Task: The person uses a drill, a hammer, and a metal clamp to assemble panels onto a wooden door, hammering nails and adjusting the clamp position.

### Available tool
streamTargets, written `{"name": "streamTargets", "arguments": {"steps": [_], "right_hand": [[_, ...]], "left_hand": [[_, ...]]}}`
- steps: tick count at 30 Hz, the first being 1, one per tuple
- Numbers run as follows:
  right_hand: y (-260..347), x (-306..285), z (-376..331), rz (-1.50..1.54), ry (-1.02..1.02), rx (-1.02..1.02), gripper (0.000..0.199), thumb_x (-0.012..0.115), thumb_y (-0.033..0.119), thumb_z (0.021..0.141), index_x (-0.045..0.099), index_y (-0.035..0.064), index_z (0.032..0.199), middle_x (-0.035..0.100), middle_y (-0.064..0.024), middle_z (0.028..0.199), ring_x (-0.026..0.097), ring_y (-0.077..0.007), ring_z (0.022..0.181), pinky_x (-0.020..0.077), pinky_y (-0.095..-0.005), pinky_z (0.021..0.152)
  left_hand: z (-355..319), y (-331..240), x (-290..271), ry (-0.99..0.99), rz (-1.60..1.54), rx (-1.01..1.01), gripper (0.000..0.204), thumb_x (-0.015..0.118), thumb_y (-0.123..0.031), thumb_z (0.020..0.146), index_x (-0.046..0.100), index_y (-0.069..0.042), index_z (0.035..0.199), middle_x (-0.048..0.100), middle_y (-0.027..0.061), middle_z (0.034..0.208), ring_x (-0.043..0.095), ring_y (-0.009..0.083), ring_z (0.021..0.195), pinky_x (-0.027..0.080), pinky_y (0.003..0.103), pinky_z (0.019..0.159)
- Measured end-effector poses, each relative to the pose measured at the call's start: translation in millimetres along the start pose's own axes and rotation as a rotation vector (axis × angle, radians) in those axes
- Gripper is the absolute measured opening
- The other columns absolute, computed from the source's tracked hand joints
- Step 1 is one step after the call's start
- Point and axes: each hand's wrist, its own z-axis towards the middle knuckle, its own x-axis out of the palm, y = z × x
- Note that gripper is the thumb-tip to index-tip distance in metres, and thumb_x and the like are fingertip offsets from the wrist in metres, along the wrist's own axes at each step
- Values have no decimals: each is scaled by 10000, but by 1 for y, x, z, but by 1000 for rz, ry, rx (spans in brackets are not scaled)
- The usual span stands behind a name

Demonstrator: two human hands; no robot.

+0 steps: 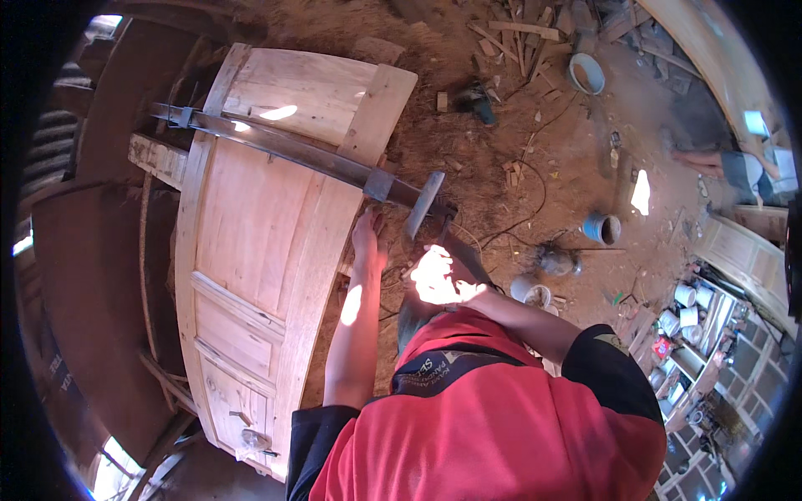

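A panelled wooden door (pixel 259 184) lies raised on supports at my left, its far end away from me. Across it runs a long metal bar clamp (pixel 284 144), with a sliding block (pixel 378 184) at the door's near edge and a flat jaw plate (pixel 424 206) beyond it. My left hand (pixel 368 237) is at the door's right edge, just below the block, fingers stretched out and holding nothing visible. Just below the clamp's screw end, close to my body, my right hand (pixel 439 275) is curled in glaring sunlight. The glare hides what it may hold.
On the dirt floor stand a blue bucket (pixel 601 228), a white bucket (pixel 530 290) and a pale basin (pixel 586 73). A cable (pixel 543 188) snakes across the ground. Scrap wood (pixel 525 32) is heaped at the back. Another person (pixel 739 171) is at the far right.
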Motion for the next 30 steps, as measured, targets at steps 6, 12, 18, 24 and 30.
{"name": "streamTargets", "arguments": {"steps": [6,12,18,24,30], "right_hand": [[-33,22,-1,-386,50,-36,489,547,331,903,537,33,1291,570,-189,1265,445,-331,1318,195,-480,1195],[-118,35,0,188,192,579,450,554,272,938,443,88,1334,548,-201,1352,654,-401,1018,530,-536,843],[-151,16,14,1420,-140,975,360,561,209,968,490,52,1284,649,-164,1139,668,-294,1028,562,-413,829],[-216,-37,4,1978,-711,1062,236,523,246,978,581,47,1089,632,-99,840,624,-257,706,531,-384,655],[-141,-115,32,1200,-766,732,232,489,295,992,558,81,934,593,-64,760,612,-200,711,509,-375,672]], "left_hand": [[24,-14,51,36,-187,-5,290,449,-381,967,592,-175,1112,624,8,1042,546,190,887,430,389,798],[15,-19,50,-48,-466,-52,196,485,-314,921,614,-174,968,644,3,989,574,203,894,448,412,802],[13,-13,42,-132,-508,-141,200,525,-291,931,617,-166,1058,644,-6,1040,566,203,992,423,398,883],[35,4,41,-142,-441,-122,249,504,-307,979,597,-147,1145,616,-4,1146,528,197,1082,392,422,973],[31,20,31,-93,-378,-81,276,463,-277,1019,572,-149,1238,579,-10,1263,494,188,1188,381,435,1030]]}}
